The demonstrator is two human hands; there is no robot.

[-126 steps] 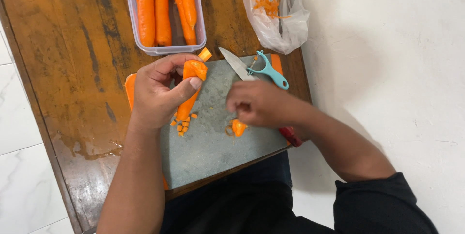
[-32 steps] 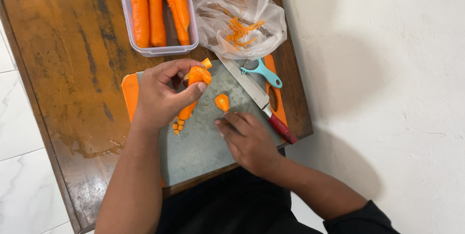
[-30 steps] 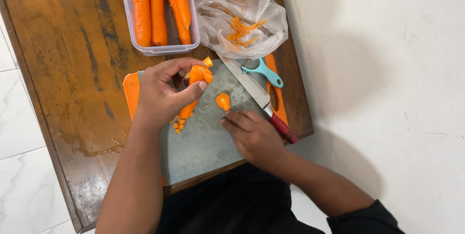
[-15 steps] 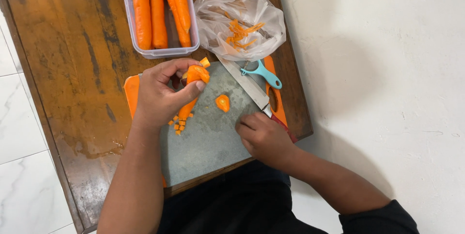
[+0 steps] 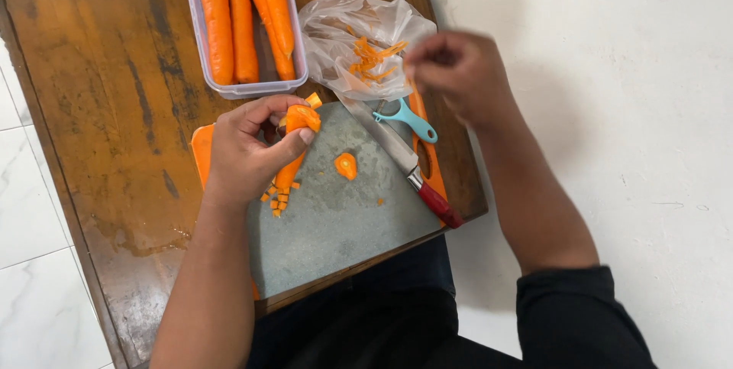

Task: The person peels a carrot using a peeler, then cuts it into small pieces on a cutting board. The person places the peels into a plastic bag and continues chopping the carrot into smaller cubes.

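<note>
My left hand grips a stubby carrot piece against the grey cutting board, thumb and fingers wrapped around its top. Small carrot cuts lie just below that hand, and a round carrot slice lies alone mid-board. My right hand hovers blurred beside the clear plastic bag of carrot peelings, fingers pinched together with nothing visible in them. A red-handled knife lies slanted on the board's right side, with a teal peeler next to its blade.
A clear plastic container with several whole peeled carrots stands at the back of the worn wooden table. The table's right edge runs close to the knife handle. White floor lies beyond it on the right.
My right hand has left the board near the knife handle and risen to the plastic bag. My left hand and the carrot piece have stayed put. The knife lies untouched.
</note>
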